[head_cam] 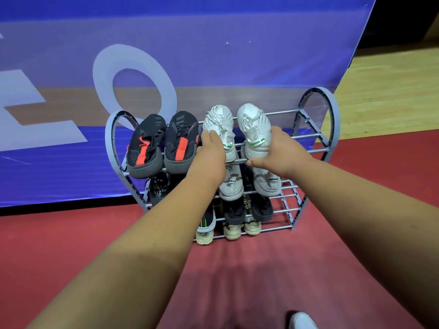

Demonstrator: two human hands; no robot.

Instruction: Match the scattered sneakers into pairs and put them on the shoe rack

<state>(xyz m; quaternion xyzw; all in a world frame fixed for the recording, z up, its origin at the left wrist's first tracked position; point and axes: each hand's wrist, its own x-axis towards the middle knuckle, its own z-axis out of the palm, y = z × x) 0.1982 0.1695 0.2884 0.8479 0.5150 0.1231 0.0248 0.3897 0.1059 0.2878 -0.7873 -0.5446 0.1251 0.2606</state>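
A grey shoe rack (332, 129) with heart-shaped ends stands on the red floor against a blue banner. On its top tier sit a black-and-orange pair (164, 143) at the left and two white knit sneakers at the right. My left hand (210, 153) grips the heel of the left white sneaker (219, 122). My right hand (278, 148) holds the heel of the right white sneaker (253, 122). Both white shoes rest toes-up on the top bars. Another white pair (266, 184) sits on the tier below, partly hidden by my hands.
Lower tiers hold dark sneakers (261, 207), a black shoe with green stripes (206, 222) and beige shoes (240, 230). The right part of each tier shows bare bars. The banner (213, 55) backs the rack. Wooden floor (392, 91) lies at right. A white shoe tip (301, 321) shows at the bottom edge.
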